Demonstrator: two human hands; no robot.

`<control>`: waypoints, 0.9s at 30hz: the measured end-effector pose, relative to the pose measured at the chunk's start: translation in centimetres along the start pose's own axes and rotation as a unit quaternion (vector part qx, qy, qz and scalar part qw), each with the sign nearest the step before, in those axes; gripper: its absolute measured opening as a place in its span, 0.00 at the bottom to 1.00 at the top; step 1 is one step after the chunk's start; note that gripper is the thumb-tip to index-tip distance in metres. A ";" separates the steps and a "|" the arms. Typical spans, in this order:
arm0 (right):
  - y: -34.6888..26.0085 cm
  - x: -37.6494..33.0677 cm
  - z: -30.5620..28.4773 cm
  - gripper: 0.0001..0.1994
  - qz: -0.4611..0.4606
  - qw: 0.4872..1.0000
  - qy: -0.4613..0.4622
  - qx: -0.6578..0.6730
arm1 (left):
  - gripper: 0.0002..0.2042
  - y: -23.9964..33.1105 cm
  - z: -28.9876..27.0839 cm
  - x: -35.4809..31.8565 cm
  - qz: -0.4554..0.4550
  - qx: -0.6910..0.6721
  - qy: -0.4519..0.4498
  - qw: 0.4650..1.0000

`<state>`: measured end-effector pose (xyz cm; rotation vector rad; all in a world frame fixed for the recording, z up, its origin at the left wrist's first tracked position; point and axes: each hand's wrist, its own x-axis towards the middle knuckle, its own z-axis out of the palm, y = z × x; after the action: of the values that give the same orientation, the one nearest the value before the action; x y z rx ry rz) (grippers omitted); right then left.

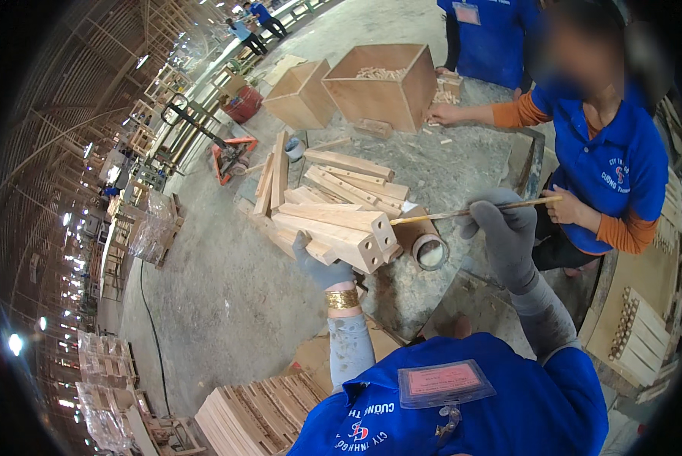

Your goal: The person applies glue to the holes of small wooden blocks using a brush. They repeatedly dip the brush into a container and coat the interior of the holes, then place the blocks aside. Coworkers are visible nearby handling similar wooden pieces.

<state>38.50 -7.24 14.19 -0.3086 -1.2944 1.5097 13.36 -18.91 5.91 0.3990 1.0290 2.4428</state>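
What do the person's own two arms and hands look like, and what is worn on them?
Both hands wear grey knitted gloves: the left hand and the right hand. Grey fitted sleeves cover both forearms, coming out of the short sleeves of a blue shirt. A gold bangle sits on the left wrist.

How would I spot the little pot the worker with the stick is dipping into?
Start at the pile of pale wooden blocks in the middle of the grey worktable. Just right of the drilled block held by the gloved left hand lies a small brown round pot. Unlike the squared timber around it, it is cylindrical, with white paste inside.
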 end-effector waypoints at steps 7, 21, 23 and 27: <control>-2.2 1.2 2.3 0.03 -0.062 0.984 -0.084 -0.145 | 0.30 -1.0 -0.8 0.5 0.081 0.131 0.017 0.988; -2.5 1.3 3.5 0.05 -0.030 0.986 -0.082 -0.139 | 0.29 -0.1 0.3 0.4 0.032 0.039 0.038 0.998; -3.3 1.2 3.6 0.05 0.045 0.994 -0.040 -0.089 | 0.26 -0.6 -0.9 0.7 0.057 0.062 0.024 0.996; -3.7 1.2 2.6 0.05 0.044 0.997 -0.021 -0.067 | 0.21 -0.7 -1.5 1.2 0.039 -0.017 -0.025 0.999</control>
<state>38.08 -8.28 18.69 -0.4274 -1.4354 1.5131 11.93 -18.75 4.47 0.4959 0.9672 2.5024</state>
